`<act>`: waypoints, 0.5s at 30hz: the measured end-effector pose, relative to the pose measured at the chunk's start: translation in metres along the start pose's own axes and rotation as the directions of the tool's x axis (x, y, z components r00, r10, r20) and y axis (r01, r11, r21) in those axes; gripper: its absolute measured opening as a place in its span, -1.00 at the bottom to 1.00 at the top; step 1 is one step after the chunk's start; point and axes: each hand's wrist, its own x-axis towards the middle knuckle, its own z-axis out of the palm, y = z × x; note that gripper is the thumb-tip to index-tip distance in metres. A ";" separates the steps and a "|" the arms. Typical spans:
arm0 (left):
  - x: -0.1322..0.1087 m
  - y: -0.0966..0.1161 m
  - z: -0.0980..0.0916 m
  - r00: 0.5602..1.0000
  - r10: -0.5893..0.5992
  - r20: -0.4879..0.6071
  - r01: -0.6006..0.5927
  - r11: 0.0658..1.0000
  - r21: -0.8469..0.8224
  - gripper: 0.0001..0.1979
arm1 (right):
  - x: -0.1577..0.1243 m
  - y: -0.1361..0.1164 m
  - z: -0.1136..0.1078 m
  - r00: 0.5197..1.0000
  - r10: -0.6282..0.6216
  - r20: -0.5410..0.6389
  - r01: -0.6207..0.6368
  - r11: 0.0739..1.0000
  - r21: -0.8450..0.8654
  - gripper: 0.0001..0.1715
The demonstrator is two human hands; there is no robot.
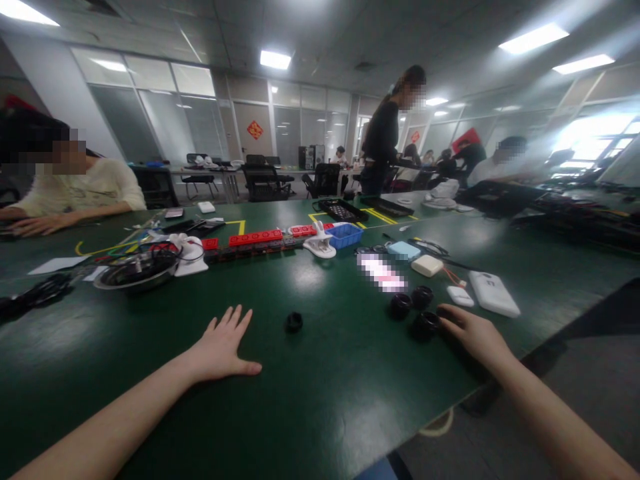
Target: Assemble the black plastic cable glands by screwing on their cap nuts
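My left hand (pixel 223 343) lies on the green table (pixel 300 413) with its fingers spread and nothing in it. To its right stands one small black ring-shaped part (pixel 294 323), apart from the fingertips. At the right, my right hand (pixel 470 331) has its fingers curled against the right side of a black round hollow part (pixel 426 324), pinching its edge. Two similar pieces sit close by: a black round part (pixel 401 305) to the left and another black round part (pixel 423 295) behind. The fingertips of the right hand are partly hidden.
Beyond the hands lie a metal bowl (pixel 117 280), red blocks in a row (pixel 256 237), a white clamp (pixel 321 241) and a blue basket (pixel 345 235). A phone (pixel 381 272) and white power bank (pixel 494 293) lie at the right. A person (pixel 95 183) sits at left.
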 end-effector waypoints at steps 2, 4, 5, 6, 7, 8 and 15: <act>0.001 -0.001 0.001 1.000 0.006 -0.003 -0.006 1.000 0.002 0.14 | 0.003 0.000 0.002 1.000 0.002 0.000 -0.002 1.000 -0.007 -0.46; 0.002 -0.002 0.002 1.000 0.013 -0.005 -0.013 1.000 0.002 0.13 | 0.004 0.000 0.003 1.000 0.009 -0.001 -0.009 1.000 -0.015 -0.45; 0.002 -0.002 0.002 1.000 0.015 -0.003 -0.015 1.000 0.001 0.13 | 0.004 -0.001 0.003 1.000 0.011 -0.002 -0.011 1.000 -0.018 -0.45; 0.002 -0.003 0.002 1.000 0.015 0.000 -0.015 1.000 -0.001 0.13 | 0.004 -0.001 0.004 1.000 0.012 -0.001 -0.012 1.000 -0.020 -0.45; 0.001 -0.002 0.002 1.000 0.013 0.004 -0.013 1.000 -0.004 0.13 | 0.003 -0.002 0.004 1.000 0.011 -0.001 -0.011 1.000 -0.020 -0.46; 0.001 -0.002 0.002 1.000 0.011 0.008 -0.011 1.000 -0.007 0.13 | 0.002 -0.003 0.004 1.000 0.007 0.000 -0.007 1.000 -0.017 -0.46; -0.002 0.001 -0.003 1.000 0.014 0.013 -0.013 0.999 -0.030 0.13 | -0.010 -0.007 0.004 1.000 -0.007 -0.020 0.007 1.000 0.005 -0.43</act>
